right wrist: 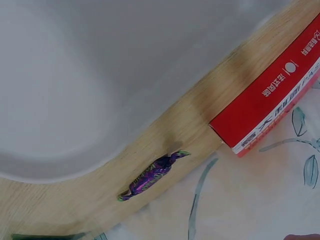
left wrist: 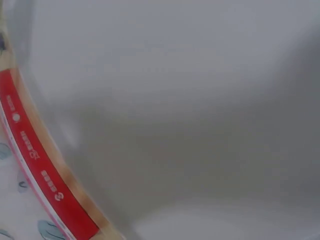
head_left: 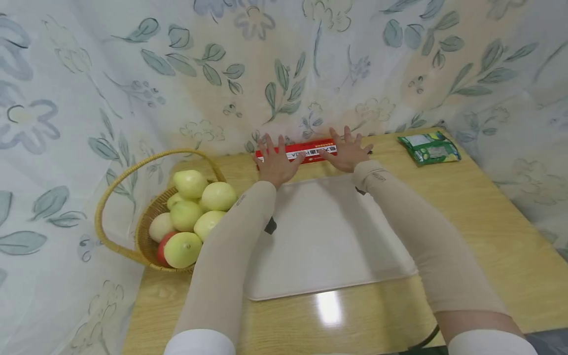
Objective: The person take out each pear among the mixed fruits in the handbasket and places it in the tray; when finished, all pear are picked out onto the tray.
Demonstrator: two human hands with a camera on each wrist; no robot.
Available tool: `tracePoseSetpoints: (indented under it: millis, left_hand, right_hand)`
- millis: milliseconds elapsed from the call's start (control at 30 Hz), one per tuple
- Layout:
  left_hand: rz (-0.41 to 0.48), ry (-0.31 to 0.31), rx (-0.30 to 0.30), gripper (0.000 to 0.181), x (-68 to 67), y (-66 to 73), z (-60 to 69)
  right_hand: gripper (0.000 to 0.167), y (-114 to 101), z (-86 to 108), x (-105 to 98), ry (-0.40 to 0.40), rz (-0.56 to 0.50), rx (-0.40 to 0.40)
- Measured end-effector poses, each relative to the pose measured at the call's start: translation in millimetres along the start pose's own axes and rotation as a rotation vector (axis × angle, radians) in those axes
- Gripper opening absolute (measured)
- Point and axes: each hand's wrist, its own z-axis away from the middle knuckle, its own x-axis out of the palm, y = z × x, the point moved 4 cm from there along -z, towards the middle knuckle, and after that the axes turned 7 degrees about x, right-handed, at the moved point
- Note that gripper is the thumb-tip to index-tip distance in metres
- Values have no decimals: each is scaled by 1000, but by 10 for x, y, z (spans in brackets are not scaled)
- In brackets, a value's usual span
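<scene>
Beige sleeves [head_left: 226, 261] filled the head view's foreground; left hand [head_left: 278, 161] and right hand [head_left: 348, 152] were spread, fingers apart, over a red box [head_left: 312, 150] behind a white mat [head_left: 328, 236]; contact was unclear. Left wrist view: the box's small white characters looked blurred. Right wrist view: "PAS" showed on it, near a purple twisted wrapper [right wrist: 151, 175].

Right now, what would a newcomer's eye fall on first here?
Probably the red box at the back of the table, partly hidden in the head view by the spread left hand and right hand. Next, perhaps, the basket heaped with fruit at the left, then the green packet at the back right.
</scene>
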Motion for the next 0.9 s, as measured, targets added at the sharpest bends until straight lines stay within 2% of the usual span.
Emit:
tracePoseSetpoints:
  millis: [167, 267, 333, 400, 467, 533, 633, 733, 800, 900]
  left_hand:
    - [-3, -26, -15, 94, 80, -44, -7]
    - [18, -89, -3, 95, 40, -49, 44]
    - [-11, -146, 30, 93, -49, -37, 153]
    - [-59, -179, 71, 87, -210, -11, 333]
    - [-125, -154, 111, 78, -432, 3, 565]
    - [-176, -94, 125, 67, -660, -47, 844]
    - [-228, 25, 92, 61, -930, -260, 1250]
    - [-229, 93, 5, 67, -1038, -583, 1529]
    - [-197, 101, -58, 72, -1030, -789, 1615]
    - [-106, 81, -121, 73, -934, -1036, 1638]
  right_hand:
    - [89, -1, -7, 57, -25, -7, -6]
    - [92, -5, 128, 45, -37, -11, -76]
    - [95, 24, 353, 52, -76, 17, -132]
    - [101, 112, 669, 85, -125, 66, -176]
    - [107, 266, 1045, 144, -187, 116, -193]
    - [113, 466, 1426, 242, -228, 151, -203]
    - [119, 779, 1901, 403, -259, 139, -206]
    - [125, 1033, 2209, 542, -263, 82, -199]
    - [130, 1159, 2311, 612, -253, 49, -185]
    - [136, 1257, 2366, 687, -238, 19, -173]
